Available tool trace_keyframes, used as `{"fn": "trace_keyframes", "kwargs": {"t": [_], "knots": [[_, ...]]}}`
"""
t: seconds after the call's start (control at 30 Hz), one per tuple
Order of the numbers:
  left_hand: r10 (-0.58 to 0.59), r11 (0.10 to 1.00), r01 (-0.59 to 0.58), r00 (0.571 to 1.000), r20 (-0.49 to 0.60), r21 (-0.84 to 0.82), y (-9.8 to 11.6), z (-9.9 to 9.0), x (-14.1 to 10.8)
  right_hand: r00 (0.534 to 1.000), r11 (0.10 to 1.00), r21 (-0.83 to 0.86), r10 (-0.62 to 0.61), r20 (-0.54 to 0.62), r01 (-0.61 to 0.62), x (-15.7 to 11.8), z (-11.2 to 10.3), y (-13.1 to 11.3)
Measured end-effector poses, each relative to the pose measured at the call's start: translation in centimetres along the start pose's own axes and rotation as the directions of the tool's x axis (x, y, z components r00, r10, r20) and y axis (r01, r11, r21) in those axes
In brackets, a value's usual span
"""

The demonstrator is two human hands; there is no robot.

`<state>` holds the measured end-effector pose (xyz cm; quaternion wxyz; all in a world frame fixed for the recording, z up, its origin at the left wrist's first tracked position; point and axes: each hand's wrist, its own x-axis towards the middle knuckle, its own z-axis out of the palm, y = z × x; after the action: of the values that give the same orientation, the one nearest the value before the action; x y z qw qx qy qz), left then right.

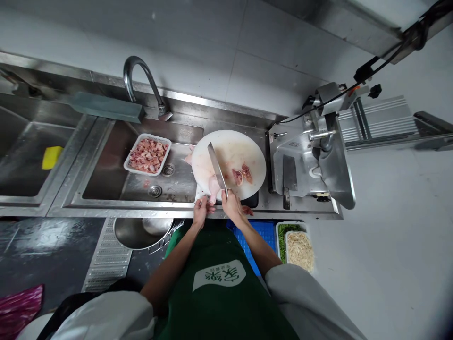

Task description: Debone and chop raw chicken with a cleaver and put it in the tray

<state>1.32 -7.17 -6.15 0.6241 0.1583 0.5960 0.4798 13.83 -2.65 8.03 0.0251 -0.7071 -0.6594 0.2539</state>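
My right hand is closed around the handle of a kitchen knife, whose broad blade slants up and left over the round white cutting board. Beside the blade, at the board's near edge, lies a pale raw chicken leg. My left hand is just below the leg's narrow end, thumb and fingers apart; whether it touches the leg is unclear. Cut chicken pieces rest on the board right of the knife. Another dark red piece lies at the counter's front edge.
A white basket of chopped meat stands in the sink, under a curved faucet. More raw chicken lies left of the board. On the right is a metal slicer with a second knife. Vegetable containers are below.
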Motion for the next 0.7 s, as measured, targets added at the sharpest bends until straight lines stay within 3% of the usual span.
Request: {"fn": "trace_keyframes", "kwargs": {"t": [0.1, 0.2, 0.23, 0.3, 0.37, 0.43, 0.57, 0.63, 0.7], "knots": [[0.040, 0.999, -0.040, 0.982, -0.186, 0.005, -0.4, -2.0, 0.7, 0.983, 0.993, 0.082, -0.066, -0.173, 0.082, -0.8, -3.2, -0.9], [0.104, 0.994, -0.086, 0.929, -0.356, 0.066, -1.0, -4.0, 1.2, 0.898, 0.968, 0.169, -0.097, -0.430, 0.185, -1.3, -4.6, -1.5], [0.134, 0.990, -0.102, 0.908, -0.397, 0.100, -1.1, -4.5, 1.3, 0.893, 0.968, 0.175, -0.085, -0.442, 0.179, -1.3, -4.2, -1.5], [0.206, 0.973, -0.135, 0.879, -0.430, 0.189, -1.1, -5.1, 1.3, 0.948, 0.986, 0.139, -0.044, -0.316, 0.092, -0.9, -2.2, -1.2], [0.281, 0.945, -0.181, 0.877, -0.389, 0.274, -0.8, -4.9, 1.3, 0.993, 0.998, 0.058, -0.006, -0.120, 0.013, -0.3, 0.3, -0.6], [0.299, 0.931, -0.210, 0.908, -0.295, 0.298, -0.2, -4.0, 1.2, 1.000, 1.000, 0.006, 0.004, -0.013, -0.004, 0.3, 2.2, 0.0], [0.155, 0.972, -0.152, 0.988, -0.003, 0.182, 1.0, -1.0, 0.7, 1.000, 1.000, 0.010, -0.014, -0.026, 0.014, 1.2, 3.2, 0.8], [0.133, 0.979, -0.145, 0.987, 0.088, 0.144, 1.2, 0.1, 0.5, 0.999, 0.998, 0.062, -0.029, -0.036, 0.031, 1.7, 2.8, 1.3], [0.158, 0.977, -0.170, 0.982, 0.102, 0.128, 1.2, 0.7, 0.5, 1.000, 0.987, 0.161, 0.001, 0.004, -0.002, 2.6, 2.1, 2.0]]}}
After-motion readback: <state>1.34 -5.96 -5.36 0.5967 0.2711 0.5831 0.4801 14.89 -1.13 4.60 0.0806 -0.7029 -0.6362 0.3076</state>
